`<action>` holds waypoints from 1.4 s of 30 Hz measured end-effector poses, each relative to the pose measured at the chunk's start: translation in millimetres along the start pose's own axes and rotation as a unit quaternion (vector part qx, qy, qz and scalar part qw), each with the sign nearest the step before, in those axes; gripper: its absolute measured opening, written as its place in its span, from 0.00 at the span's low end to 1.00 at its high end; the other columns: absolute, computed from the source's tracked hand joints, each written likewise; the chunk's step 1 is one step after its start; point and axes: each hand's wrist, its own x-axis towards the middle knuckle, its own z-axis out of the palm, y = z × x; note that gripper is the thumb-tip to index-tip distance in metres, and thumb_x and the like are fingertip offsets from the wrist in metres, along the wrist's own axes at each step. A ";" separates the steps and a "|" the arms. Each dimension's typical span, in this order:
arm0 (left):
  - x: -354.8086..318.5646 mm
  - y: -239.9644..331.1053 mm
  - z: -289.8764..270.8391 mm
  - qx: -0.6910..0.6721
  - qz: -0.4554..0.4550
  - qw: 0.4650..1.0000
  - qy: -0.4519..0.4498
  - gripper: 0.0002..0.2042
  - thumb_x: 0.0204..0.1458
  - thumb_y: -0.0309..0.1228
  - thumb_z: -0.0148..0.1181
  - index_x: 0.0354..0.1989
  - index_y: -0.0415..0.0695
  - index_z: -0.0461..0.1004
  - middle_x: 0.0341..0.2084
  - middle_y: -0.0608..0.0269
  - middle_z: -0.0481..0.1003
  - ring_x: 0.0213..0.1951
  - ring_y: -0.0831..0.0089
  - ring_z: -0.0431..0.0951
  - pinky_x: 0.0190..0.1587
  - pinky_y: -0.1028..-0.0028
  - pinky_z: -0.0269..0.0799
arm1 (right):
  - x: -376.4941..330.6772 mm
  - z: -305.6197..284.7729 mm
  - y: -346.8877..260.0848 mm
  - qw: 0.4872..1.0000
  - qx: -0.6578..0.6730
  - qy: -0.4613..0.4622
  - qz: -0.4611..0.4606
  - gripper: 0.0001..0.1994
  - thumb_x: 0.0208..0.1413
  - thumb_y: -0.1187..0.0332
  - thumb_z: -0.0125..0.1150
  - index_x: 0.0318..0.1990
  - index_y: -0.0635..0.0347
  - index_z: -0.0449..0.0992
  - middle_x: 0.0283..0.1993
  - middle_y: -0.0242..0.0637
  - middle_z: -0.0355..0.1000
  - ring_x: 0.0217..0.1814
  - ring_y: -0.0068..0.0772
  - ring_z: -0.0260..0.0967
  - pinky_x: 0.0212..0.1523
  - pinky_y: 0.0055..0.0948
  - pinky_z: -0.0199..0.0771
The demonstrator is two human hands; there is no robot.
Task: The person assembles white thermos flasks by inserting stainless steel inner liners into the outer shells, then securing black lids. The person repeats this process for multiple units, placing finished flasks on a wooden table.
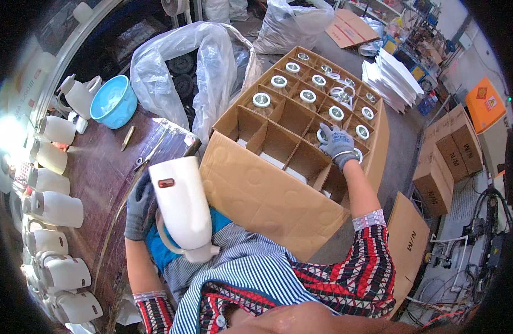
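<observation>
A white thermos jug (184,203) with a small dark red window hangs tilted upside down, its spout pointing down towards my lap. My left hand (139,209), in a grey glove, is closed on its handle side; part of the grip is hidden behind the jug. Over the divided cardboard box (267,203), my gloved right hand (340,143) has its fingers closed round the white-rimmed top of a glass liner (322,136). Several more glass liners with white rims, such as one liner (261,100), stand upright in the compartments. Loose white rings (342,92) lie on top of the far ones.
White jugs (59,209) line the left edge of the dark table (95,189). On it are a light-blue basin (114,102) and scissors (138,162). Beyond the box lies a plastic bag (212,78) with dark round parts. Stacked cartons (440,172) and cables (484,222) stand right.
</observation>
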 end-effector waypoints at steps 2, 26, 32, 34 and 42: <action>-8.7 -0.9 13.6 0.124 0.135 0.979 0.091 0.25 0.62 0.25 0.57 0.68 0.36 0.66 0.65 0.49 0.70 0.66 0.59 0.69 0.70 0.62 0.61 | 13.1 12.5 9.9 0.997 0.051 -0.046 -0.017 0.37 0.48 0.49 0.74 0.68 0.35 0.67 0.59 0.46 0.72 0.61 0.53 0.73 0.56 0.50 0.76; -76.8 24.4 -21.8 -0.154 0.225 0.959 0.076 0.27 0.58 0.48 0.60 0.10 0.45 0.66 0.12 0.66 0.68 0.23 0.68 0.74 0.66 0.46 0.66 | 62.3 -349.7 -156.8 0.790 0.252 0.141 -0.540 0.33 0.47 0.60 0.78 0.62 0.57 0.74 0.57 0.37 0.74 0.60 0.33 0.71 0.65 0.35 0.70; -73.4 74.6 -77.6 -0.314 0.081 0.945 -0.034 0.38 0.61 0.59 0.54 0.67 0.36 0.67 0.65 0.46 0.69 0.65 0.62 0.70 0.72 0.53 0.58 | -16.0 -300.5 -355.4 0.719 0.228 0.301 -0.584 0.33 0.40 0.65 0.74 0.59 0.56 0.74 0.47 0.44 0.69 0.49 0.53 0.68 0.51 0.46 0.71; -51.4 86.2 -98.1 -0.428 0.091 0.898 -0.044 0.42 0.59 0.64 0.51 0.70 0.41 0.62 0.67 0.47 0.67 0.66 0.59 0.69 0.72 0.52 0.58 | -45.9 -282.7 -414.4 0.677 0.233 0.330 -0.615 0.33 0.40 0.66 0.71 0.60 0.54 0.74 0.45 0.45 0.67 0.45 0.53 0.66 0.45 0.48 0.68; -3.4 42.2 -147.2 -0.496 0.232 0.836 0.044 0.43 0.60 0.66 0.50 0.74 0.46 0.57 0.67 0.49 0.66 0.64 0.54 0.71 0.68 0.52 0.67 | -52.5 -242.5 -497.4 0.533 0.205 0.079 -0.817 0.43 0.44 0.63 0.75 0.71 0.48 0.64 0.60 0.47 0.67 0.60 0.50 0.69 0.58 0.43 0.75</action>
